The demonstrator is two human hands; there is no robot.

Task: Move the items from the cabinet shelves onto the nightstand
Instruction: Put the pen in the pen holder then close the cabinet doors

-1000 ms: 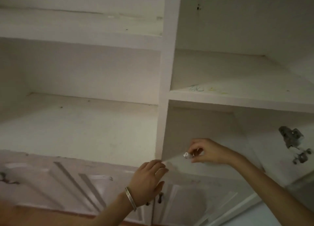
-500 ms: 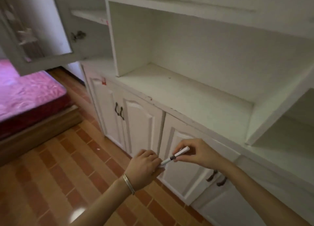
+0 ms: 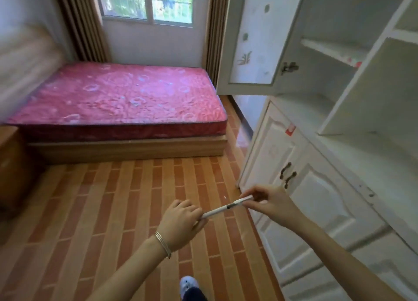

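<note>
Beside the cabinet (image 3: 316,187), the left hand (image 3: 181,223) grips the pen (image 3: 222,209) and the right hand (image 3: 273,203) pinches its cap end, so a tug could uncap and drop it.

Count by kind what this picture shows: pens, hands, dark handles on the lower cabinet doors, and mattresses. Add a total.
Pen: 1
Hands: 2, left hand and right hand, one holding each end of the Pen
Dark handles: 2
Mattress: 1
Total: 6
</note>
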